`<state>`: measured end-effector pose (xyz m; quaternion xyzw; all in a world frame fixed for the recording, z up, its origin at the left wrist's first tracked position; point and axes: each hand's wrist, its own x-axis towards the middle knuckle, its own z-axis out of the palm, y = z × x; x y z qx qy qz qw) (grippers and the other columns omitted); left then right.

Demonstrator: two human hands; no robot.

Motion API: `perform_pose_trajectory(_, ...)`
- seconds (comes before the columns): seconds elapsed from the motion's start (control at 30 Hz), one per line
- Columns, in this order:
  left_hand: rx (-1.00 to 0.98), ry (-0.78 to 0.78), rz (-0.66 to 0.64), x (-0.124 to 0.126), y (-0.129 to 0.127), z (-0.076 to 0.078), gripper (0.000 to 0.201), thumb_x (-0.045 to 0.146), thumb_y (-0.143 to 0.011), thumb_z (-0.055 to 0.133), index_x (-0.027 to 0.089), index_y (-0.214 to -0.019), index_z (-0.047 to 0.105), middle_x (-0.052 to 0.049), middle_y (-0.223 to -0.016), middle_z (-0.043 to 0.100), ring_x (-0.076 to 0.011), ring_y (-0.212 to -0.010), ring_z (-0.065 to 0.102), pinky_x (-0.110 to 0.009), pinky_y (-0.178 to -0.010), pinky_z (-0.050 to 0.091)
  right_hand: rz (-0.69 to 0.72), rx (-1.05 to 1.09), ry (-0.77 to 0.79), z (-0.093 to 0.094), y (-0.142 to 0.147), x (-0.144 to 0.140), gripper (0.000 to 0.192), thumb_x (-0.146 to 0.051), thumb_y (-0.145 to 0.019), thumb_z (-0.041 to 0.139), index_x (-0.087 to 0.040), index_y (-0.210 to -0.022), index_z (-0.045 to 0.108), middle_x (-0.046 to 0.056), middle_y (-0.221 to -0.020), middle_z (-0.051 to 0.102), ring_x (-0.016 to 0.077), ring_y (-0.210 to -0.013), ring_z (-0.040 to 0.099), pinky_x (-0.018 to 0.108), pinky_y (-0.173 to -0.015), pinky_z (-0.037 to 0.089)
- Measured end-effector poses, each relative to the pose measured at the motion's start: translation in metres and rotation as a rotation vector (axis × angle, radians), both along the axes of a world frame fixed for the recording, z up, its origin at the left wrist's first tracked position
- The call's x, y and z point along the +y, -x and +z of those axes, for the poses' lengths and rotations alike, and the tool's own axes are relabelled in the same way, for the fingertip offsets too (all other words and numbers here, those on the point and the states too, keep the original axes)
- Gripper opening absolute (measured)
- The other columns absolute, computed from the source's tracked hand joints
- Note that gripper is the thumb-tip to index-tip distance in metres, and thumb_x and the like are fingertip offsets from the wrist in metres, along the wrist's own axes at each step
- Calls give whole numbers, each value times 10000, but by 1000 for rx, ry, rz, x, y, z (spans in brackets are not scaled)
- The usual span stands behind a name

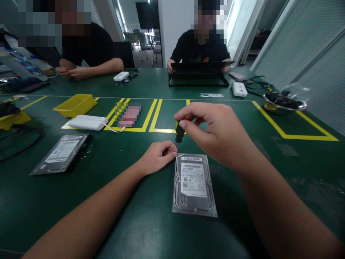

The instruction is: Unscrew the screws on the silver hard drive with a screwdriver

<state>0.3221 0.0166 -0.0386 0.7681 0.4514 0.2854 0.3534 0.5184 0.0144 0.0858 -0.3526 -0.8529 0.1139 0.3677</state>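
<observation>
Head view is showing bare green table (140, 230) lying all around the hard drive (194, 185), with a second drive (63, 153) well apart on the left. A yellow tray (75, 104) and a steel bowl (283, 104) holding dark cables are sitting further back. The right hand (215, 133) is pinching a small screwdriver (179, 133) upright over the drive's far left corner, while the left hand (159, 156) is curling closed beside that corner, fingertips at the tip.

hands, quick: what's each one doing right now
Left hand: closed, fingertips pinched at the top left corner of the hard drive.
Right hand: closed on the screwdriver, held upright over that corner.
</observation>
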Motion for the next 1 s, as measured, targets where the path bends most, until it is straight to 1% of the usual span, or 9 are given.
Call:
perform_pose_trajectory(0.3,-18,12,-3,0,0,-1,103,234,-873,582,153,-816,614,32,-696,560,-111,-628,484,-238,-577,356,33,25,12,-1,-2,1,221,-95,-845,569,-156,-983,731,-7,-938,738,121,-828,653,247,-743,468)
perform_pose_trajectory(0.47,-19,13,-5,-1,0,-1,107,237,-878,584,153,-816,612,38,-686,545,-108,-627,478,-236,-578,357,25,4,2,1,-1,0,102,-180,-863,627,-159,-890,722,3,-925,728,134,-848,647,262,-755,470)
perform_pose_trajectory(0.57,-14,10,-1,0,0,-2,106,241,-878,588,154,-824,614,37,-692,555,-108,-629,486,-233,-576,358,4,-33,-23,2,0,0,60,-178,-850,652,-167,-848,711,-1,-876,710,147,-848,639,277,-761,466)
perform_pose_trajectory(0.63,-12,9,4,0,0,-2,105,241,-876,591,154,-822,612,39,-688,556,-108,-625,488,-232,-572,358,1,-36,-25,2,0,0,61,-164,-844,655,-170,-863,713,-4,-871,709,145,-837,640,275,-755,471)
perform_pose_trajectory(0.77,-14,13,4,0,0,-2,107,238,-876,589,152,-815,609,40,-682,550,-106,-620,482,-231,-568,356,9,-3,-2,1,-1,0,174,-159,-846,652,-178,-1009,711,-1,-973,724,143,-866,651,268,-776,491)
perform_pose_trajectory(0.8,-14,15,2,0,0,-2,106,236,-876,587,152,-815,609,39,-687,551,-107,-622,482,-231,-570,357,7,-4,-4,1,-2,0,174,-163,-850,648,-181,-1011,712,-2,-973,726,142,-860,653,270,-783,491)
perform_pose_trajectory(0.9,-12,21,-4,-1,0,-1,102,230,-878,581,150,-822,612,37,-696,555,-108,-632,484,-234,-579,359,-7,-29,-18,1,-3,1,119,-168,-853,642,-183,-938,725,-9,-914,725,136,-805,647,278,-787,482)
perform_pose_trajectory(1.0,-7,24,-4,-1,0,-1,101,229,-876,581,150,-822,612,37,-694,551,-108,-633,482,-233,-580,356,-33,-40,-33,0,-2,2,110,-178,-846,652,-182,-927,726,4,-908,709,141,-792,631,287,-766,471)
